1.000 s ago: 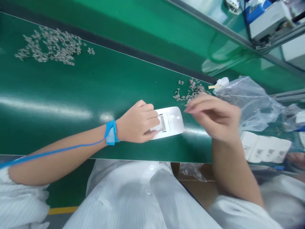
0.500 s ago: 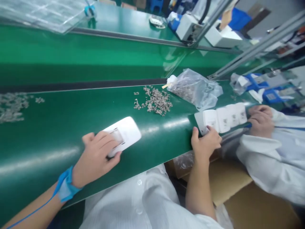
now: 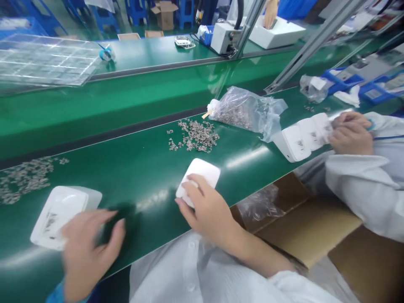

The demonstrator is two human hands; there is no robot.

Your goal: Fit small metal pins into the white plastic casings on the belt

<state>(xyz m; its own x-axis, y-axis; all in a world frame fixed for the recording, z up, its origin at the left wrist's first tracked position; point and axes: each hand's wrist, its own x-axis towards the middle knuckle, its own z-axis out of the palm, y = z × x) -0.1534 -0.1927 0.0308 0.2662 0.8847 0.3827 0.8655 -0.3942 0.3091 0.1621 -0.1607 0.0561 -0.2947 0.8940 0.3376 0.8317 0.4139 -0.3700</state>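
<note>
My left hand (image 3: 91, 248), slightly blurred, has its thumb and fingers apart and holds nothing. Just beyond it, at the left, lies a white plastic housing (image 3: 67, 204) with small metal pieces in it; another white part shows behind its right edge. My right hand (image 3: 210, 210) grips a second white plastic housing (image 3: 203, 168) on the green work surface, fingers over its top and thumb at its near left edge. A pile of small metal parts (image 3: 202, 135) lies beyond that housing. More metal parts (image 3: 28, 176) are scattered at the far left.
A clear bag of metal parts (image 3: 240, 111) lies behind the pile. At the right, a co-worker's hands (image 3: 353, 130) are at a row of white housings (image 3: 304, 139). An open cardboard box (image 3: 309, 227) stands below the front edge. A metal post (image 3: 249, 29) rises behind.
My right hand has moved left from the co-worker's row, with a white housing now under it. My left hand has come off the housing it held. The view has shifted.
</note>
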